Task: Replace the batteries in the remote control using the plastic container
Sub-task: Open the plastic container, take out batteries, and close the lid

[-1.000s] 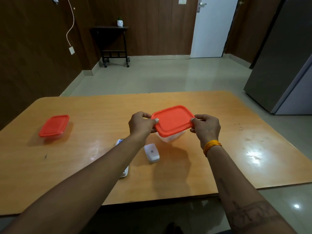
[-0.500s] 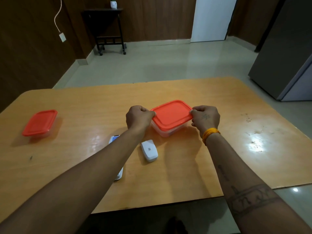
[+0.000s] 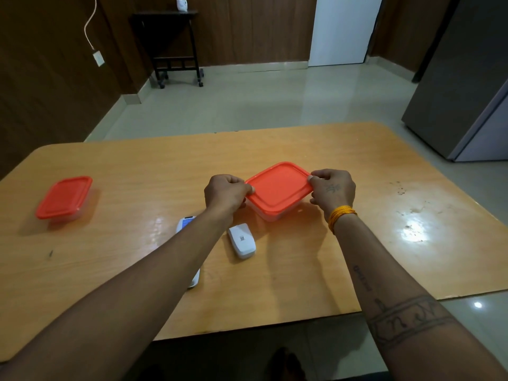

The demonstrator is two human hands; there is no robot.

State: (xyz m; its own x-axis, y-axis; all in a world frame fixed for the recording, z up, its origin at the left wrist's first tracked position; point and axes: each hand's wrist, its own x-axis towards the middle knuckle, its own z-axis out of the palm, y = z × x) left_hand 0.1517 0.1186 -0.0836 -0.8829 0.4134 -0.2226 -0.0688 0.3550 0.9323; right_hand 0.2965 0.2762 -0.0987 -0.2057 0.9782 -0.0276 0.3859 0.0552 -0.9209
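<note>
At the centre of the frame the left hand point(image 3: 226, 192) and the right hand point(image 3: 331, 189) pinch opposite edges of the orange lid point(image 3: 277, 188) of one container point(image 3: 275, 214), which stands on the table point(image 3: 371, 243). The lid seems closed; I cannot see batteries. Below it lie the remote point(image 3: 189, 237), half hidden under the left arm, and its back cover point(image 3: 242, 240), already off. So the task is only begun, I think. A second container point(image 3: 64, 199) waits at the left: two containers, one remote, one cover.
</note>
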